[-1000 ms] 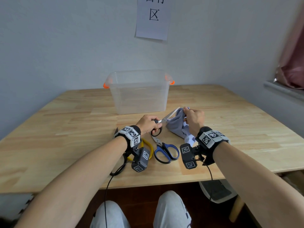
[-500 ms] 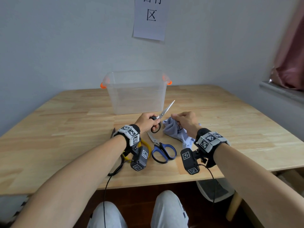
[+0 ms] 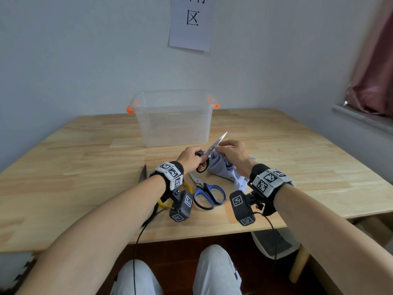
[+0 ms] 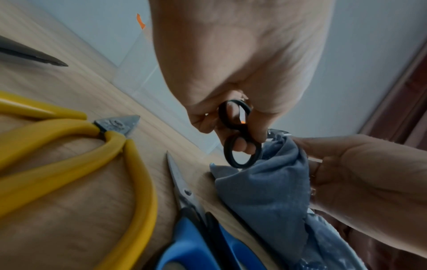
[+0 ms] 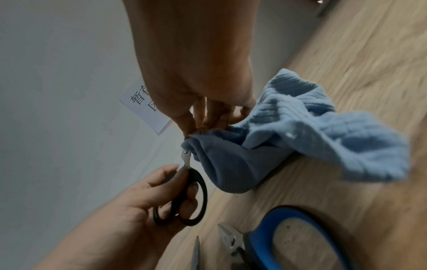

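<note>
My left hand (image 3: 192, 157) grips black-handled scissors (image 3: 209, 152), fingers through the loops (image 4: 238, 135), blades pointing up and away toward the bin. My right hand (image 3: 230, 153) pinches a bunched blue cloth (image 3: 221, 169) against the blades near the pivot (image 5: 184, 152). The cloth (image 5: 300, 131) trails onto the wooden table (image 3: 85, 162) under my right wrist. In the right wrist view the left hand (image 5: 161, 191) holds the scissor handles (image 5: 184, 201) just below the cloth.
Blue-handled scissors (image 3: 207, 193) lie shut on the table between my wrists. Yellow-handled shears (image 4: 80, 146) and a dark blade (image 3: 143, 173) lie left of them. A clear plastic bin (image 3: 173, 118) with orange handles stands behind, near the wall.
The right hand has brought the cloth back up against the blades; half a second ago it sat lower, away from them. The scissors have stayed raised and pointing toward the bin.
</note>
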A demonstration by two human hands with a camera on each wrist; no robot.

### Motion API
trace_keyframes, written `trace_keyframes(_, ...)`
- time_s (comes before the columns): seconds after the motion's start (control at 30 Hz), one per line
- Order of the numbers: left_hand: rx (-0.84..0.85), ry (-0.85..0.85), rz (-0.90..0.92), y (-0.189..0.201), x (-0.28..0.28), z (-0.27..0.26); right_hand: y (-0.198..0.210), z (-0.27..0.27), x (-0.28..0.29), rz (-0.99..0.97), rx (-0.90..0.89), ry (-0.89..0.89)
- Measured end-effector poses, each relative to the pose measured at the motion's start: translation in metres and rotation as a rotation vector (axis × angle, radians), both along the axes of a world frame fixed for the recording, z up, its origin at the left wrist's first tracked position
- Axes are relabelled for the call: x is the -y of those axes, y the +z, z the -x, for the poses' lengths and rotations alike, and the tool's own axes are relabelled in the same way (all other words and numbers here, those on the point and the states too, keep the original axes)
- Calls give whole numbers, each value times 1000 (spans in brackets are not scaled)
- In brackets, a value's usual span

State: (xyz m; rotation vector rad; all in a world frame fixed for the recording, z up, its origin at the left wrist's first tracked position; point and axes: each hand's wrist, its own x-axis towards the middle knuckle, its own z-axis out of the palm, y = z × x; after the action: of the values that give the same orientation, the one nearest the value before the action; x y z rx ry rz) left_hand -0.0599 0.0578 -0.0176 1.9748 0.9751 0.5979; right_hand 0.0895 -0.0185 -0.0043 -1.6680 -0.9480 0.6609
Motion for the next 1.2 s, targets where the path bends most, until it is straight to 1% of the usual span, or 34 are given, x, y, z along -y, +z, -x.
trace_keyframes(0.1,0,-13,0,-3,1,0,-1,1,-1,-11,-65,-8)
trace_keyframes(0.2,2,-13,-8,-3,2,0,-4,1,-3,6,-93,-70)
trace_keyframes(0.27,6,-17,-7,-3,3,-1,-7,2,-4,20,-69,-83)
trace_keyframes(0.33,3,-16,-15,-5,3,-3,-8,3,-4,-17,-27,-88)
trace_keyframes(0.4,-1,-13,-12,-6,1,-4,-9,6,-3,-56,-28,-103)
trace_keyframes(0.6,29,-7,3,-7,-1,-4,-13,11,-2,-135,-193,-100)
trace_keyframes(0.7,43,13,14,-5,-1,-3,-12,13,0,-164,-315,-38)
trace_keyframes(0.77,51,12,26,-4,-2,-2,-10,14,3,-163,-352,0)
trace_keyframes(0.9,65,2,58,-3,-1,1,-11,11,6,-146,-293,41)
trace_keyframes(1.03,47,-22,62,0,4,1,-15,9,1,-150,-185,-30)
trace_keyframes(1.2,17,-24,40,0,4,-1,-15,7,-1,-172,-175,-74)
